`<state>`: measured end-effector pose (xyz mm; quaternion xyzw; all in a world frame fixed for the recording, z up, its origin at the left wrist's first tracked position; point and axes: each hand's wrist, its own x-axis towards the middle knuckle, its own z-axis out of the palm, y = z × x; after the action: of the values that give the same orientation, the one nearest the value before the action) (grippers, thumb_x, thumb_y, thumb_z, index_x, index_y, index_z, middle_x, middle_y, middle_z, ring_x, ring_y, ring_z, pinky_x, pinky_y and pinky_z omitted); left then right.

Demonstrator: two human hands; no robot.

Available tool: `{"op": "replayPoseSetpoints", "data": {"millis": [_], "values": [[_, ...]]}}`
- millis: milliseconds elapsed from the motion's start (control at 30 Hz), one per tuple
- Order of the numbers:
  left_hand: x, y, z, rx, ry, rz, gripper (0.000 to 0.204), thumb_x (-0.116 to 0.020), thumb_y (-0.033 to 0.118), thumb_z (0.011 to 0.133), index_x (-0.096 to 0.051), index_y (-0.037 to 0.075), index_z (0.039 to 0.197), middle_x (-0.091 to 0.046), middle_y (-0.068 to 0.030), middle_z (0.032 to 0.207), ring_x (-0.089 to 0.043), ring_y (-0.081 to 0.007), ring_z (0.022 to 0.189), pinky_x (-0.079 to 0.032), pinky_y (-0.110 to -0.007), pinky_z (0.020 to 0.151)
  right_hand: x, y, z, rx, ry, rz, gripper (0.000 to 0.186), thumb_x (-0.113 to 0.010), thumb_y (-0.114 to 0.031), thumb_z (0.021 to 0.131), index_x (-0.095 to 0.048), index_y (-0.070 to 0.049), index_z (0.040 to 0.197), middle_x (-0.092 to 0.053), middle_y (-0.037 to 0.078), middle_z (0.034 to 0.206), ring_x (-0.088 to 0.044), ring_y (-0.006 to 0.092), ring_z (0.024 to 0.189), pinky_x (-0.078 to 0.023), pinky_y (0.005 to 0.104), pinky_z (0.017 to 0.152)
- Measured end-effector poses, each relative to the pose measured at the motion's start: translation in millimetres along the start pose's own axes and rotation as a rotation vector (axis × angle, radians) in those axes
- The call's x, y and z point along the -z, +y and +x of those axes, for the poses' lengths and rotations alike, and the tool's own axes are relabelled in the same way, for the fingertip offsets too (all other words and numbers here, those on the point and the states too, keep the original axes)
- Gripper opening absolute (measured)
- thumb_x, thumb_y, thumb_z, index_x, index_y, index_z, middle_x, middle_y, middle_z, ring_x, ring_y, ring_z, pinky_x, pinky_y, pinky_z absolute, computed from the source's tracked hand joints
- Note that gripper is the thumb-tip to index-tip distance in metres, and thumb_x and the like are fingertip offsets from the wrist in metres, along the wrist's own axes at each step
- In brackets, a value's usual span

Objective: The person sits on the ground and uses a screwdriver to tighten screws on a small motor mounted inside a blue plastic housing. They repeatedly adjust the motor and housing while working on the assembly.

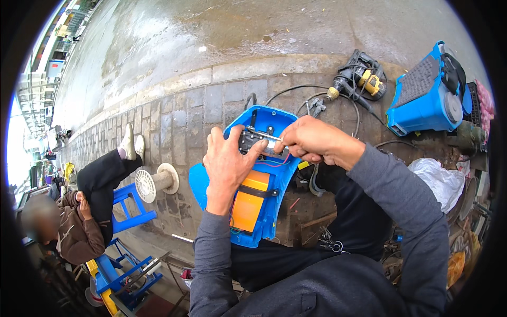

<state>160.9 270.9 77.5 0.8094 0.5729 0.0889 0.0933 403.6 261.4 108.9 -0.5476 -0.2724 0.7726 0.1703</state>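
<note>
A blue plastic housing (267, 222) rests across my lap, holding an orange block (248, 202) under a black strap, with thin wires. In its upper part, my left hand (225, 166) grips a black-and-silver mechanism (251, 138), thumb on its lower side and fingers over its left edge. My right hand (316, 141) is closed on a slim silver tool (271, 136) that lies across the mechanism. Pink wires run just below my right fingers, whose tips are partly hidden.
A seated person (74, 222) is at the left beside a blue stool (139, 214) and a white spool (169, 178). At the back right are a cabled power tool (369, 82) and another blue unit (422, 100). A white sack (437, 182) lies at the right.
</note>
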Motion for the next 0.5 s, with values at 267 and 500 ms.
{"op": "replayPoseSetpoints", "data": {"millis": [267,500], "values": [[-3,-2,1,-0.034,0.038,-0.030,0.057,-0.088,0.053,0.086,-0.075,0.014,0.126,-0.061,-0.0156,0.108,-0.065,-0.0384,0.106,-0.058,-0.051,0.081,-14,6,-4,0.061,0.091,-0.162,0.028,-0.061,-0.020,0.106,-0.078,0.002,0.112,-0.057,-0.001,0.066,-0.043,0.0073,0.046,-0.032,0.0283,0.042],[3,-6,1,-0.036,0.021,-0.129,0.060,-0.089,0.052,0.085,-0.075,0.014,0.130,-0.060,-0.0154,0.112,-0.065,-0.0379,0.109,-0.059,-0.051,0.082,3,-6,-28,0.166,0.108,-0.175,0.029,-0.058,-0.020,0.110,-0.073,0.003,0.117,-0.056,-0.002,0.068,-0.046,0.0071,0.048,-0.037,0.0256,0.044]]}}
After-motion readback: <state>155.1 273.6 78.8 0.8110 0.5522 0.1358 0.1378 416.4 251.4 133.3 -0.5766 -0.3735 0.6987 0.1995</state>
